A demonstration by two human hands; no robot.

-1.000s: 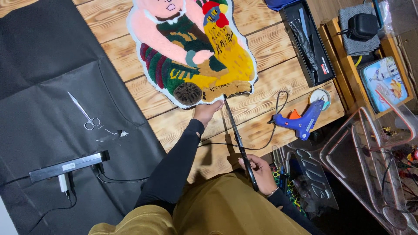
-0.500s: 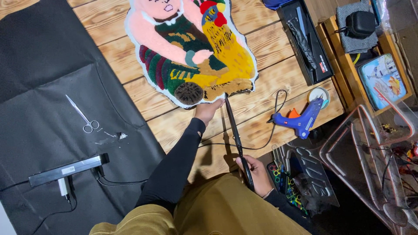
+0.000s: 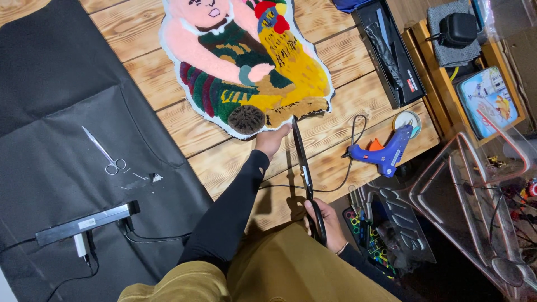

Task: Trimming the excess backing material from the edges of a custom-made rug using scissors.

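Left hand (image 3: pixel 272 141) presses flat, fingers open, steadying the tufted rug (image 3: pixel 249 61) on the desk (image 3: pixel 335 50), while right hand (image 3: pixel 327 223) grips long shears (image 3: pixel 305 173) at its edge.

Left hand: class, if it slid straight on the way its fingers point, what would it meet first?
The left hand already touches the tufted rug at its lower edge, so it would probably press into the rug's dark brown round patch.

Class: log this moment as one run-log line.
left hand: touching rug edge | right hand: holding long shears | glue gun: idle
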